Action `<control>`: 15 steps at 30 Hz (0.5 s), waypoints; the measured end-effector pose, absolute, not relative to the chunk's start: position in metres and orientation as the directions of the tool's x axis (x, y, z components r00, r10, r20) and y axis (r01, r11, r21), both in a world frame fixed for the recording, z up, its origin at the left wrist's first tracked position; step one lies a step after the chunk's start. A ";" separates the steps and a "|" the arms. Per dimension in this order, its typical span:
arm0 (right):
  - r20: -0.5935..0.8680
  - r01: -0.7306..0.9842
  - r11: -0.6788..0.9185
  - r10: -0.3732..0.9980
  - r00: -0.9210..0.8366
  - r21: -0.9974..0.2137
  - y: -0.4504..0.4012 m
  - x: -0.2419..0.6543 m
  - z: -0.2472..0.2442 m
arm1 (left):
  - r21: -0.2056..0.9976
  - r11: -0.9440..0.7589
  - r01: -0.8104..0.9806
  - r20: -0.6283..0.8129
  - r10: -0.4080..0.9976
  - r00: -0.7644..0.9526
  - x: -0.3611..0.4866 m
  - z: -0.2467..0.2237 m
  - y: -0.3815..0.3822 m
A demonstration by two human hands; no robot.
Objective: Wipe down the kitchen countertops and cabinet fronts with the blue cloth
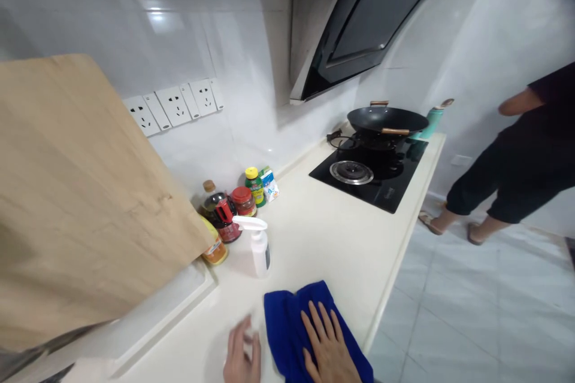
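My right hand [330,347] lies flat on a folded blue cloth [282,317], its fingers spread. The cloth rests on the white countertop [296,239] near the front edge. To the left of the cloth, my left hand [242,356] hovers over or touches the counter; I cannot tell which. Its fingers are loosely curled, with a gap to the thumb and nothing between them. Just beyond both hands stands a white spray bottle [260,254], upright, its nozzle pointing left.
Seasoning bottles and jars [244,200] line the wall. A large wooden board [90,191] leans at left. Farther along are a black cooktop [381,182], a wok [386,118] and a range hood [359,18]. A person [512,155] stands on the tiled floor at right.
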State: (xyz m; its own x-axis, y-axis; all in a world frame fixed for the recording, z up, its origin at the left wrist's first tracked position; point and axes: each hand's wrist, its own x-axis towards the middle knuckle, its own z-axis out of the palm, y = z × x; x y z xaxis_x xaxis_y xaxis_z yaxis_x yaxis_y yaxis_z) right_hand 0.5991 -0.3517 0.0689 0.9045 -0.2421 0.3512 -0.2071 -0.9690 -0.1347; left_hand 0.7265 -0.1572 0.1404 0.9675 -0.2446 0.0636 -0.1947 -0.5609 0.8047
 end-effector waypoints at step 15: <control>0.244 -0.383 -0.898 -0.429 0.870 -0.217 -0.539 0.683 0.081 | 0.692 -0.722 0.011 -0.162 -0.140 0.977 0.866 0.148 -0.299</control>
